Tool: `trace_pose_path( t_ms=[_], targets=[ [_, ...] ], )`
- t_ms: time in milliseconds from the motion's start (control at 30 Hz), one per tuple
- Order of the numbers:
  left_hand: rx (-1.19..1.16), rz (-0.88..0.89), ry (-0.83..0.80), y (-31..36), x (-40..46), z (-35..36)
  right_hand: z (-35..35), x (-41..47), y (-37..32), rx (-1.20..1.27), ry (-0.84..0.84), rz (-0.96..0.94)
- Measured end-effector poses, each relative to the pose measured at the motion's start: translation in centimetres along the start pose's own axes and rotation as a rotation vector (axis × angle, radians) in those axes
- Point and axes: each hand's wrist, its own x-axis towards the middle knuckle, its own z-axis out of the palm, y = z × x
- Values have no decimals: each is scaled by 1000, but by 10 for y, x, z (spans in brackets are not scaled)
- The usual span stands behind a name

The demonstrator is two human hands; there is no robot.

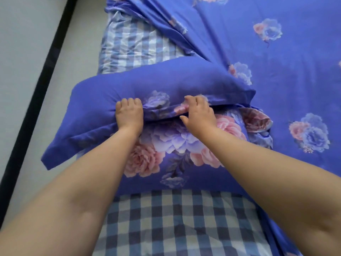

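Only had the head cam for this one, so here's what it showed. The blue floral cover (162, 84) lay across the middle of the bed, its folded edge doubled back over the flower-print pillow (171, 145). I figured that was so the opening could be tugged down over the stuffing. Left grip (129, 115) was clamped tight, fingers curled into a bunch of the cover's edge. Right grip (199, 113) was closed on the same edge a little way along, fingertips buried in the fold, thumb sticking out. Checked mattress (175, 222) showed nearer me, matching floral sheet (276, 71) off to the right.
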Motion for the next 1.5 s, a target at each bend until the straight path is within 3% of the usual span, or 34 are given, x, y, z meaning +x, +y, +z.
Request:
trace_pose_path(
  t_ms=[100,233,333,433,533,700,833,967,1100,1200,1300,1367,1500],
  targets=[
    [-41,201,50,-5,-8,-5,-12,19,-6,-207,-14,-44],
    [-168,372,333,-7,-3,-45,-22,28,-14,-427,-125,-127],
    [-260,368,533,-5,7,-89,-42,32,-14,-325,3,-124],
    [-325,368,650,5,9,-127,-81,31,-10,-96,313,-181],
    [-295,381,742,27,3,-156,-122,15,5,-100,261,-142],
    [-259,360,781,105,0,-190,-185,-24,80,-123,380,-113],
    [-363,348,713,214,0,-219,-238,-56,172,-161,356,102],
    [-533,453,582,324,-21,-225,-259,-102,265,-168,423,308],
    [-450,520,155,384,-75,-192,-233,-143,343,-220,490,455],
    [-397,480,-52,385,-116,-148,-187,-165,375,-284,481,365],
    [-336,394,-273,360,-147,-101,-134,-186,391,-98,112,467],
    [-314,313,-337,331,-158,-74,-97,-203,389,-17,-154,512],
    [-296,177,-458,266,-167,-37,-44,-204,341,131,-286,562]
  ],
)
